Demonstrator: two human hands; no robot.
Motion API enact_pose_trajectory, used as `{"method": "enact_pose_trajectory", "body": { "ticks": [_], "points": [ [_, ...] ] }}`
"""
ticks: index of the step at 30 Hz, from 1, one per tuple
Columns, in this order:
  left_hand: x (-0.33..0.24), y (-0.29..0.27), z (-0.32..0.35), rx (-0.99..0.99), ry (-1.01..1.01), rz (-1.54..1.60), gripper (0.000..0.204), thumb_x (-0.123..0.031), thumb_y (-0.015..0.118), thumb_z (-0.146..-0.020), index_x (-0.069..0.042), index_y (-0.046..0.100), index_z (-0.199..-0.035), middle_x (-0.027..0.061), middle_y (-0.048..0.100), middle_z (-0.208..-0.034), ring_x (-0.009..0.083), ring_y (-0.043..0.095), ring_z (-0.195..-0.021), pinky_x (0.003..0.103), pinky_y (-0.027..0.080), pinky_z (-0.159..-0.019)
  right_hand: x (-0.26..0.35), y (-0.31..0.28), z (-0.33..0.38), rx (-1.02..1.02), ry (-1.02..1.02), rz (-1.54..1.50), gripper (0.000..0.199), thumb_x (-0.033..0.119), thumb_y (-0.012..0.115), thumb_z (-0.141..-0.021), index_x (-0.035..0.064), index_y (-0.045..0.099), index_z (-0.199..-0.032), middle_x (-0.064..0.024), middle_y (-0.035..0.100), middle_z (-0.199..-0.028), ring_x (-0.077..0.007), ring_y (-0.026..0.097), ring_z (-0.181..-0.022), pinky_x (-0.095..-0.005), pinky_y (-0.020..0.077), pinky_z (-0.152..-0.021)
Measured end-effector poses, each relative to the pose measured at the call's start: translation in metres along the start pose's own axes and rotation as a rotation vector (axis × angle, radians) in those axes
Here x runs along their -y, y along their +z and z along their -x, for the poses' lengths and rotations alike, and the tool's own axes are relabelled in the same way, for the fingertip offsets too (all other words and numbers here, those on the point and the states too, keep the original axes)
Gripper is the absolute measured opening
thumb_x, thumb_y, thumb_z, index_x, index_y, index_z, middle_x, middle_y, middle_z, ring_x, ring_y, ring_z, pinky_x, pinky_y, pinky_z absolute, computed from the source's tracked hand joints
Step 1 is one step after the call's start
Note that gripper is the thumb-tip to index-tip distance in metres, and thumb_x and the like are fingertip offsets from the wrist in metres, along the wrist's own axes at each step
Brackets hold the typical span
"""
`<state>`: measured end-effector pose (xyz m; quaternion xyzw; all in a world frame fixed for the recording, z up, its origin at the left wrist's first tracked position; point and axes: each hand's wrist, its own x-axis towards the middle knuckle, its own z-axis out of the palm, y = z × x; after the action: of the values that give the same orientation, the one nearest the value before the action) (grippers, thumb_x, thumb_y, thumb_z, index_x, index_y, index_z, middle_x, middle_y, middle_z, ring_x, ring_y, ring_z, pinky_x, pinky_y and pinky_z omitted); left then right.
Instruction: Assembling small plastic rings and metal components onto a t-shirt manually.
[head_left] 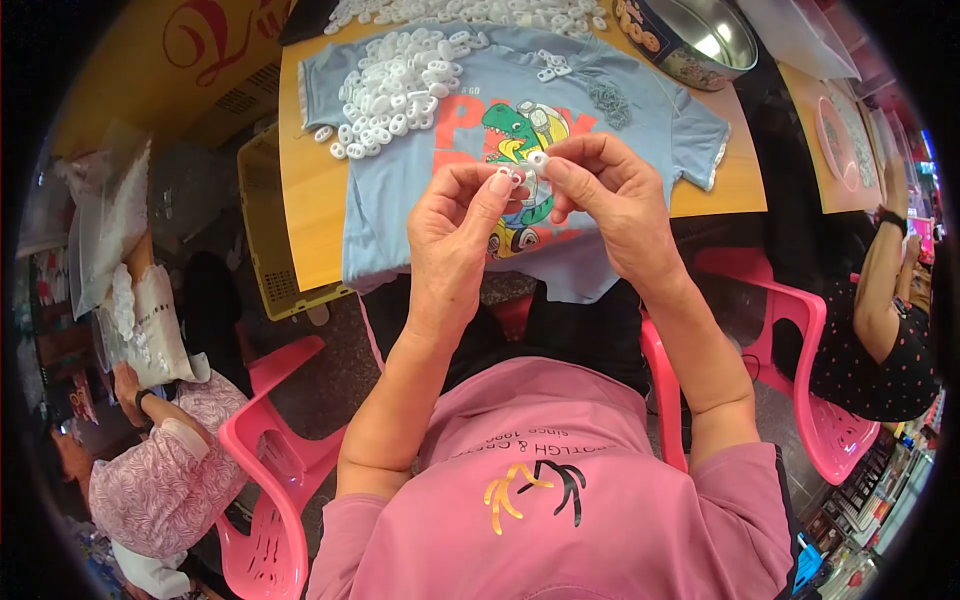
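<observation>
My left hand (455, 225) and my right hand (605, 195) meet above a light blue T-shirt (400, 190) spread over a wooden table (310, 190). Both pinch small white plastic pieces (528, 166) between thumb and fingertips, the pieces touching each other. A heap of the same white ring-like pieces (395, 85) lies on the shirt's upper left. A small grey clump (608, 102) of little parts lies on the shirt to the right, and a few white pieces (552, 65) lie near the collar.
A round metal tin (690, 40) stands at the table's back right. More white pieces (470, 10) line the far edge. Pink plastic chairs (270, 450) stand around. One seated person (165, 460) is at the left, another (885, 320) at the right. A yellow crate (265, 240) sits beside the table.
</observation>
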<state>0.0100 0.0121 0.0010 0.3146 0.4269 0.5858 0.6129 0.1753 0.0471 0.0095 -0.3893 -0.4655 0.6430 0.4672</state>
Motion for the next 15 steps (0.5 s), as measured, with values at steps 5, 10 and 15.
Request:
{"method": "enact_pose_trajectory", "body": {
  "ticks": [5,10,15],
  "points": [
    [-0.0044,0.0035,0.0032,-0.004,-0.016,-0.039,0.015,-0.013,0.063,-0.094,0.0,0.059,-0.101,0.0051,0.065,-0.095,0.01,0.062,-0.088,0.025,0.051,-0.079,0.0064,0.0083,-0.0009,-0.005,-0.014,0.021,0.019,0.01,0.067,-0.091,-0.0028,0.062,-0.104,-0.0052,0.064,-0.083,-0.0103,0.059,-0.067,-0.024,0.0512,-0.062],
    [-0.0032,0.0008,0.0034,0.001,0.013,-0.083,0.014,-0.012,0.063,-0.094,0.0,0.059,-0.101,0.0043,0.064,-0.094,0.0085,0.061,-0.087,0.024,0.05,-0.078,0.0078,0.0099,-0.0002,0.002,-0.014,0.046,0.018,0.009,0.066,-0.091,-0.0026,0.062,-0.104,-0.0048,0.063,-0.081,-0.0098,0.058,-0.066,-0.023,0.0502,-0.061],
    [-0.0052,0.0025,0.0044,0.003,0.009,-0.096,0.014,-0.012,0.063,-0.094,0.0,0.059,-0.1,0.0042,0.064,-0.093,0.0083,0.06,-0.087,0.023,0.049,-0.077,0.0106,0.0109,0.0008,-0.017,-0.028,0.133,0.017,0.009,0.065,-0.092,-0.0026,0.062,-0.104,-0.0034,0.063,-0.079,-0.0083,0.057,-0.066,-0.0211,0.0474,-0.06]
  ]
}}
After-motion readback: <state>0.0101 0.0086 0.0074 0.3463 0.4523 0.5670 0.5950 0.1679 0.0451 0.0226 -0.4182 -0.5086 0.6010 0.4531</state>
